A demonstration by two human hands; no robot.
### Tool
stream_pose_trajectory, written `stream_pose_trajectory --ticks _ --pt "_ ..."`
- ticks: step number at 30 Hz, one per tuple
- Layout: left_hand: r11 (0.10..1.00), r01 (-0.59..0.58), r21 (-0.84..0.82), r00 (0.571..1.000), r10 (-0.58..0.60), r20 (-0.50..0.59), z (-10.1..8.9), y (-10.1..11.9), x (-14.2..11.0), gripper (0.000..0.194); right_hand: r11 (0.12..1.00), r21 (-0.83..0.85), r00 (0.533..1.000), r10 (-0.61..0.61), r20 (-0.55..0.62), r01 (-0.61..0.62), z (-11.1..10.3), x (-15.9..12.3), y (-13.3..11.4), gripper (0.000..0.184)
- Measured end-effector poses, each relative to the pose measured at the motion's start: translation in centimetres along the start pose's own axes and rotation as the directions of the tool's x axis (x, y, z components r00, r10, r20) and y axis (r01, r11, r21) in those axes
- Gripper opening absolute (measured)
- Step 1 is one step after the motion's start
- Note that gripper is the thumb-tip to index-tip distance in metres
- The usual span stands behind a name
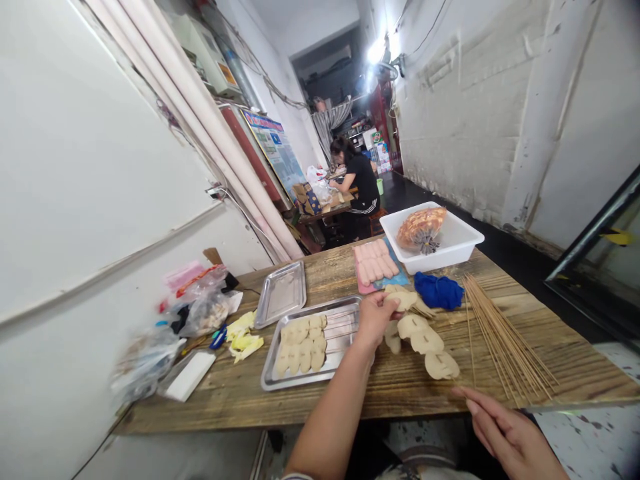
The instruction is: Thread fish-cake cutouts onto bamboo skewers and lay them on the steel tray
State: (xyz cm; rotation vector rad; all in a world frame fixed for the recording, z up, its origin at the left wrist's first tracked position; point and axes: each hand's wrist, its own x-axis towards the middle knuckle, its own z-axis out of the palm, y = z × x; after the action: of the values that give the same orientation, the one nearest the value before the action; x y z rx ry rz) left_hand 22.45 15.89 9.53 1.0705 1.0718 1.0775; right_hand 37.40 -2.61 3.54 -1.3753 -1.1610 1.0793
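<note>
My left hand (376, 317) is closed on a pale round slice (403, 300) at the right edge of a steel tray (345, 320). More pale slices (426, 341) lie in a row on the wooden table (400, 383), apparently threaded on a thin skewer that my right hand (505, 430) pinches at the table's near edge. Several finished slices (300, 345) lie in the tray.
A bundle of bamboo skewers (500, 333) lies at right, with a blue cloth (439, 291), pink sausages (375, 263) and a white tub (460, 243) of skewered food behind. An empty steel tray (283, 293) and plastic bags (200, 307) sit left. A person sits at a far table.
</note>
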Motion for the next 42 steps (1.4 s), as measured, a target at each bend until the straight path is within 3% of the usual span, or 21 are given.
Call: stream_pose_trajectory --ticks 6,14,23,30,37,42 --pt "0.988 0.105 -0.115 0.993 -0.098 0.061 -0.4 0.3 0.0 0.023 0.98 -0.166 0.993 -0.116 -0.03 0.11 -0.4 0.1 0.6 0.036" --pt "0.906 0.32 -0.276 0.947 -0.294 0.132 -0.5 0.4 0.0 0.022 0.975 -0.176 0.99 -0.134 0.032 0.137 -0.9 -0.2 3.4 0.036" --pt "0.942 0.211 -0.26 0.975 -0.184 0.123 0.1 0.9 -0.5 0.034 0.896 -0.362 0.96 -0.278 -0.009 0.256 -1.2 0.5 3.4 0.032" --pt "0.967 0.131 -0.221 0.99 -0.114 0.088 0.1 1.2 -0.4 0.032 0.84 -0.427 0.927 -0.376 -0.014 0.334 -1.2 0.5 3.2 0.031" --pt "0.881 0.293 -0.37 0.956 -0.262 0.135 -0.5 0.6 0.1 0.024 0.887 -0.353 0.947 -0.322 -0.006 0.299 -0.9 1.1 3.4 0.033" --pt "0.846 0.307 -0.436 0.952 -0.268 0.15 -0.6 0.4 0.2 0.018 0.881 -0.357 0.938 -0.345 -0.032 0.312 -0.7 1.2 3.7 0.031"
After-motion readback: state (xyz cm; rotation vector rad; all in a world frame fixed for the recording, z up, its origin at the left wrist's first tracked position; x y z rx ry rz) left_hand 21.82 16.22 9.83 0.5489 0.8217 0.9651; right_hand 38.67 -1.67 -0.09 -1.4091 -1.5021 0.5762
